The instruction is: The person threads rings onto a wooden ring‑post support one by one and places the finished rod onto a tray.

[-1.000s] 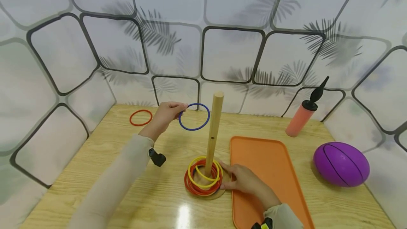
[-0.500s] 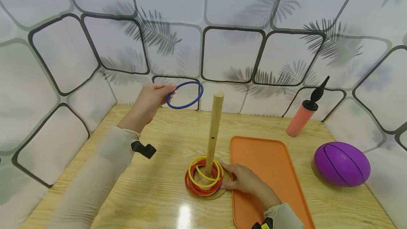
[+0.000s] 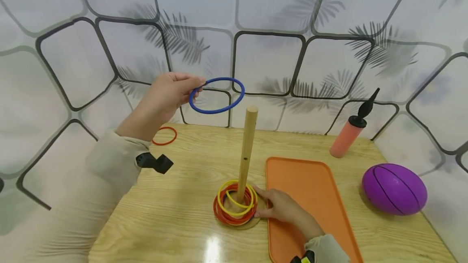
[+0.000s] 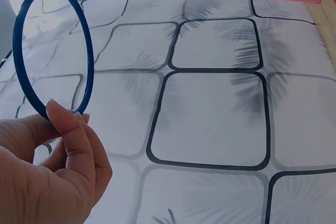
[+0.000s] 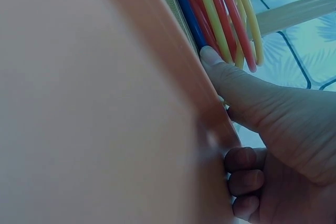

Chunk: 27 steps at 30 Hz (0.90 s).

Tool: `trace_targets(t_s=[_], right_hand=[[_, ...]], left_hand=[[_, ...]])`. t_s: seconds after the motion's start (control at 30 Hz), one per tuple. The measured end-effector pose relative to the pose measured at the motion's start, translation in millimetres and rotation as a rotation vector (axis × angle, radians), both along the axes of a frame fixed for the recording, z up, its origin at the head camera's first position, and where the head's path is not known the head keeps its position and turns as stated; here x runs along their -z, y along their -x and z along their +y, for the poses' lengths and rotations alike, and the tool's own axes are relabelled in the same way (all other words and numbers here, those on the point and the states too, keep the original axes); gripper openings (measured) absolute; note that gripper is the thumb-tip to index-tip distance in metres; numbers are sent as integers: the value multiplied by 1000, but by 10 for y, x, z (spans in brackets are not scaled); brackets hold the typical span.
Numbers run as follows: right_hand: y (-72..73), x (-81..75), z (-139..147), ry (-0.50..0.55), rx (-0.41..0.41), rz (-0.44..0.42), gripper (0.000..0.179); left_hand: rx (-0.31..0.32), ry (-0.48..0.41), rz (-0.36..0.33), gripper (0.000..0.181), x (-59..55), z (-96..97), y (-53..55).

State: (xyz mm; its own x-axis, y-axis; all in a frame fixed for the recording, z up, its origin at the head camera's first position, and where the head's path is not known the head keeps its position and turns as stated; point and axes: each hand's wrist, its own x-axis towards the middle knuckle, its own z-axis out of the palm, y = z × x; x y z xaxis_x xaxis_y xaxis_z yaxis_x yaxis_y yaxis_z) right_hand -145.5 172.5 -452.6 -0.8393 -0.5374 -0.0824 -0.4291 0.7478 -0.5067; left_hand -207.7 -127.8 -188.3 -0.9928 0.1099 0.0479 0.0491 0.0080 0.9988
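Note:
In the head view my left hand (image 3: 172,90) pinches a blue ring (image 3: 216,111) by its left side. The ring hangs in the air, left of the top of a wooden peg (image 3: 248,145) and slightly higher. Thumb and fingers meet on the ring (image 4: 90,56) in the left wrist view. Around the peg's foot lie several red rings (image 3: 218,214) and yellow rings (image 3: 234,214), with a blue ring (image 5: 188,14) lowest in the right wrist view. My right hand (image 3: 283,206) grips the edge of the peg's round wooden base (image 3: 252,223) between thumb and forefinger.
An orange tray (image 3: 303,173) lies right of the base, partly under my right forearm. Farther right are a purple oval ball (image 3: 395,190) and a pink hand pump (image 3: 345,137) with a black nozzle. One red ring (image 3: 176,135) lies at the back left, partly behind my left wrist.
My left hand has risen and moved left with the blue ring, lifting it from beside the peg to above its top's height. The right hand stays at the base.

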Motion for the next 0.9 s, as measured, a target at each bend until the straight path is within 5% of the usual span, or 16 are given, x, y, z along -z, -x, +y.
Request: trace_targets(t_s=[0.2, 0.4, 0.9], right_hand=[[1, 7, 14, 1, 4, -18, 85], [-5, 0, 12, -11, 1, 5, 83], [-7, -29, -4, -9, 17, -35, 84]], left_hand=[[47, 71, 13, 14, -118, 109, -106], [91, 107, 8, 12, -122, 255, -170], [173, 153, 31, 18, 189, 465, -240]])
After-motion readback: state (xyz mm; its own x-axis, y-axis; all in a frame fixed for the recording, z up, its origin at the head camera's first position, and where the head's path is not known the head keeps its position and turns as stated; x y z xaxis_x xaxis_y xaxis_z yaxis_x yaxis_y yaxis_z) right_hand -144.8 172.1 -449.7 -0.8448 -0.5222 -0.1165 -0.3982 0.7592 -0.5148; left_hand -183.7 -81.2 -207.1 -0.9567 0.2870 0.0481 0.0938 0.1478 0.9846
